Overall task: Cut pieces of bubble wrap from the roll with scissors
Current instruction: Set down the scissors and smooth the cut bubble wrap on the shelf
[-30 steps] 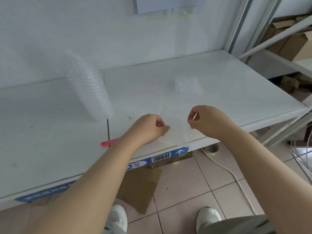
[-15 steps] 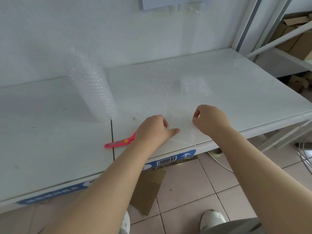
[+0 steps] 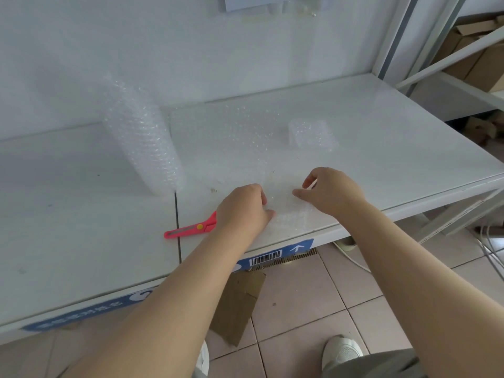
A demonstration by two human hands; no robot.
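Standing against a pale wall (image 3: 163, 50), white table (image 3: 68, 227) with bubble wrap roll (image 3: 141, 143)

Roll (image 3: 141, 143) upright at left rear of table (image 3: 395, 159), scissors (image 3: 191, 229) before it, folded piece (image 3: 312, 133) farther right, loose sheet (image 3: 291, 214) at front edge

White table (image 3: 381, 159) — an upright bubble wrap roll (image 3: 141, 143) with its sheet (image 3: 231, 137) unrolled rightward, a small stack of pieces (image 3: 312, 133), a loose piece (image 3: 291, 215) near the front edge, red scissors (image 3: 191, 229).

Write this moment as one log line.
left hand: holds bubble wrap sheet | right hand: holds sheet | scissors: on table | roll: upright
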